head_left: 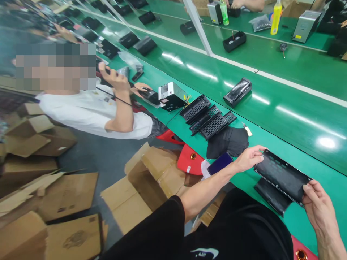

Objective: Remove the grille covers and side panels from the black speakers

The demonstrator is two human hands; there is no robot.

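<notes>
A black rectangular plastic panel [283,175], with a row of slots showing faintly through its sheet-like face, is held level between both my hands. My left hand [251,158] pinches its left end, thumb on top. At the opposite end, my right hand [318,198] grips the near corner between thumb and fingers. Under the held panel, a second black curved panel [272,196] lies on the green table. Left of my hands rest a stack of black mesh sheets [229,142] and several black perforated grilles [208,117]. A dark-screened phone [220,163] lies beside my left forearm.
A black speaker-like housing [238,92] lies on the green conveyor [292,133]. A silver-and-black box [172,95] stands near a co-worker in a white shirt [94,112] on the left. Open cardboard boxes [151,180] and red stools [191,160] crowd the table's near edge.
</notes>
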